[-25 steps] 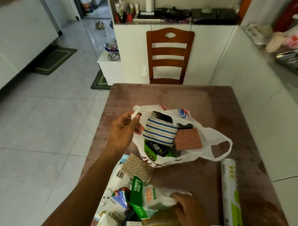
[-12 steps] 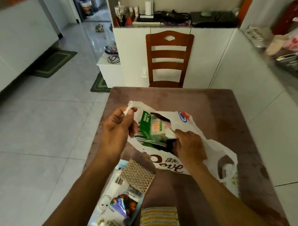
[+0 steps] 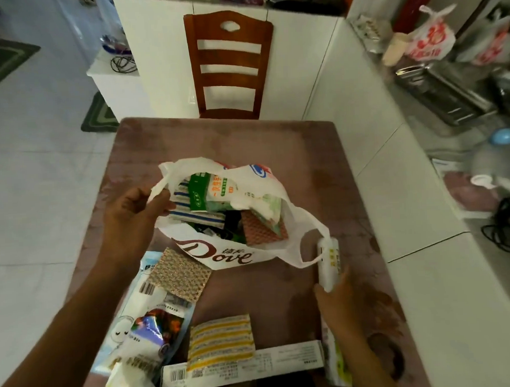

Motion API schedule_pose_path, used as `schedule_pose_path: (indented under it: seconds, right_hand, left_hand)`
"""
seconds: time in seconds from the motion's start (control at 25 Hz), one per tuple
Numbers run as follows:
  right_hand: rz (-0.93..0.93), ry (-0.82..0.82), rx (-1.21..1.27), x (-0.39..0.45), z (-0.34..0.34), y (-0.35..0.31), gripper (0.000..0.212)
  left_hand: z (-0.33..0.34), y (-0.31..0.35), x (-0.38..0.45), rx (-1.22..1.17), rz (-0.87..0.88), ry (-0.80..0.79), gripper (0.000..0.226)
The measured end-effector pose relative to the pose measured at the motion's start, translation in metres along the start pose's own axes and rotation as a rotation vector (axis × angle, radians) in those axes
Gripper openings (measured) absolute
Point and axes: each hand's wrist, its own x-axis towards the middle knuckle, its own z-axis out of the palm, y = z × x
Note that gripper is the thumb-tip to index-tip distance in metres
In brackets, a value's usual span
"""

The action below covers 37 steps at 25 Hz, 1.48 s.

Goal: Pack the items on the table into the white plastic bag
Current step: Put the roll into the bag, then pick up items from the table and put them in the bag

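The white plastic bag [image 3: 221, 254] with brown lettering lies open in the middle of the table [image 3: 222, 142]. My left hand [image 3: 132, 213] pinches its left handle and holds the mouth open. Inside lie a green-and-white packet [image 3: 213, 192], a blue-striped cloth [image 3: 190, 216] and a reddish waffle-pattern sponge [image 3: 261, 231]. My right hand [image 3: 337, 295] closes around a white roll [image 3: 328, 263] lying at the bag's right handle. Near me lie a yellow-striped sponge [image 3: 220, 341], a gold patterned pad [image 3: 180, 274], a long white box [image 3: 246, 366] and printed packets [image 3: 148, 329].
A wooden chair [image 3: 229, 65] stands at the table's far edge against white cabinets. A white counter [image 3: 393, 172] runs along the right, bearing bags, a metal rack and cables. Tiled floor with green mats lies to the left.
My right hand left the green-and-white packet in the bag, drew out and moved right and down onto the white roll. My left hand kept hold of the bag handle.
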Motion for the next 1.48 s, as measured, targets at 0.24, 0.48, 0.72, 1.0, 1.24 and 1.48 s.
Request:
schedule_pose_path:
  seconds: [0.24, 0.48, 0.72, 1.0, 1.24, 1.48]
  right_hand:
    - [0.240, -0.196, 0.037, 0.006, -0.005, 0.010, 0.066]
    - [-0.047, 0.115, 0.976, -0.066, -0.084, -0.073, 0.072]
    - [-0.641, -0.394, 0.884, -0.066, -0.067, -0.182, 0.057]
    - [-0.918, -0.364, -0.792, 0.013, 0.054, -0.216, 0.073]
    - [-0.795, 0.100, -0.320, 0.020, 0.004, -0.153, 0.067]
    - [-0.066, -0.300, 0.030, 0.052, -0.004, -0.079, 0.011]
  left_hand:
    - [-0.004, 0.014, -0.003, -0.003, 0.051, -0.026, 0.018]
    - [-0.001, 0.018, 0.009, -0.038, 0.060, -0.018, 0.024]
    - [-0.001, 0.033, 0.006, -0.180, 0.028, -0.014, 0.025]
    - [-0.012, 0.057, 0.012, -0.221, 0.005, -0.024, 0.023]
    - [-0.015, 0.034, 0.016, -0.202, -0.018, -0.026, 0.021]
    - [-0.007, 0.024, 0.006, -0.225, -0.055, -0.019, 0.021]
